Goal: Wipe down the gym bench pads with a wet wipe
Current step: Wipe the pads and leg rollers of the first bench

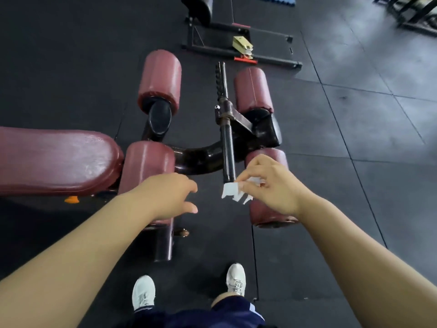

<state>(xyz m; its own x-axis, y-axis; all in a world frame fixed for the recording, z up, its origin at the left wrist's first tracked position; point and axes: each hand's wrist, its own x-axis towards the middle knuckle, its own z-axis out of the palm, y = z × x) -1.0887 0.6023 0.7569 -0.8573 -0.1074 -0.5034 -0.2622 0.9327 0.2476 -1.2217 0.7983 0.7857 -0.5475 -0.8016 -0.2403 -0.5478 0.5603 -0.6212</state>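
Two white sneakers (143,292) stand at the bottom centre of the frame on the black rubber floor tiles (307,256). Above them, at mid-frame, the left hand (170,195) hovers over the near-left maroon vinyl roller pad (146,162), its fingers loosely spread and holding nothing. To its right, the right hand (267,183) pinches a crumpled white wet wipe (233,191) between thumb and fingertips, just below the end of the black steel bar (228,150) and beside the near-right maroon roller pad (262,214). The wipe appears to touch no pad.

The step in hand looks like readying the wipe for a roller. It would go best with the wipe spread flat under the palm rather than bunched. The free hand could steady the roller, which may turn, so the whole curve gets covered. Farther up wait the long maroon seat pad (54,159) at the left edge and two more maroon rollers, upper left (160,79) and upper middle (253,87).
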